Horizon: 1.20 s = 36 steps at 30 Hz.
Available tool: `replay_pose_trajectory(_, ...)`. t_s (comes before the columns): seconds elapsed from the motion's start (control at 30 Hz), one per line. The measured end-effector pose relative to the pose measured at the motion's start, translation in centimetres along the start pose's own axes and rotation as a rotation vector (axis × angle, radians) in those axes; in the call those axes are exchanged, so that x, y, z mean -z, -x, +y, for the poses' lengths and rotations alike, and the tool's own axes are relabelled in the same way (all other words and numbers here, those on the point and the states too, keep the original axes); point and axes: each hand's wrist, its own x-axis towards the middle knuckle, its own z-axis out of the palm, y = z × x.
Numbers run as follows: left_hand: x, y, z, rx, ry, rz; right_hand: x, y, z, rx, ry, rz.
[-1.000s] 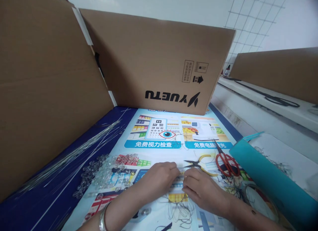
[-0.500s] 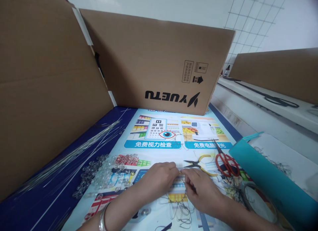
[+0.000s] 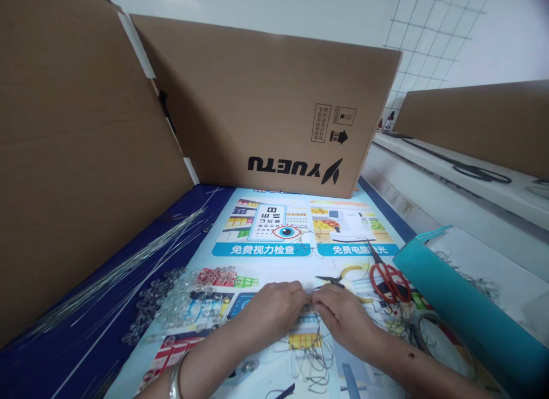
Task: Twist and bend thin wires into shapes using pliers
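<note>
My left hand [image 3: 278, 307], with a silver bangle [image 3: 175, 382] on its wrist, is closed in a pinch. Its fingertips meet those of my right hand [image 3: 343, 313], which is closed too, thumb against fingers. A thin wire [image 3: 310, 298] shows between the fingertips; most of it is hidden. Just below lie several bent wire pieces [image 3: 312, 364]. Behind my right hand, yellow-handled pliers [image 3: 350, 271] are partly covered. Red-handled scissors [image 3: 388, 282] rest farther right. Left of my left forearm, many clear glass beads [image 3: 180, 304] are spread in a heap.
Long straight wires [image 3: 128, 262] lie along the left side. Cardboard panels [image 3: 257, 102] stand at the left and back. To the right are a teal open box [image 3: 463, 307] with bent wires inside and a roll of tape [image 3: 444, 344]. A printed poster [image 3: 266, 264] covers the table.
My right hand has turned over slightly, bringing its thumb toward the left fingertips, and now covers more of the pliers. The left hand keeps its pinch. The view has shifted a little.
</note>
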Motion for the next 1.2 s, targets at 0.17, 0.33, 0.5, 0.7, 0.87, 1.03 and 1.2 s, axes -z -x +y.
replay_pose_trajectory(0.17, -0.1, 0.0, 0.0, 0.009, 0.021, 0.002, -0.2, -0.2, 0.2, 0.069, 0.007, 0.024)
replay_pose_trajectory(0.33, -0.3, 0.0, -0.2, 0.01, 0.041, 0.021, -0.1, 0.0, 0.1, 0.112, -0.034, 0.036)
replay_pose_trajectory(0.5, -0.4, 0.0, -0.3, 0.013, 0.067, 0.025, 0.1, 0.0, -0.3, 0.05, -0.054, -0.012)
replay_pose_trajectory(0.7, 0.0, 0.1, 0.0, 0.021, 0.098, 0.024, 0.4, 0.5, -1.3, -0.203, 0.013, 0.012)
replay_pose_trajectory(0.87, 0.5, 0.1, 0.1, 0.035, 0.098, -0.005, 0.5, 1.0, -1.7, -0.288, 0.049, -0.001)
replay_pose_trajectory(1.03, 0.0, 0.2, -0.1, 0.036, 0.104, 0.002, 0.0, 0.9, -1.7, -0.313, 0.003, 0.006)
replay_pose_trajectory(1.2, -0.5, 0.1, -0.3, 0.045, 0.119, 0.006, -0.2, 0.8, -2.0, -0.248, -0.053, -0.021)
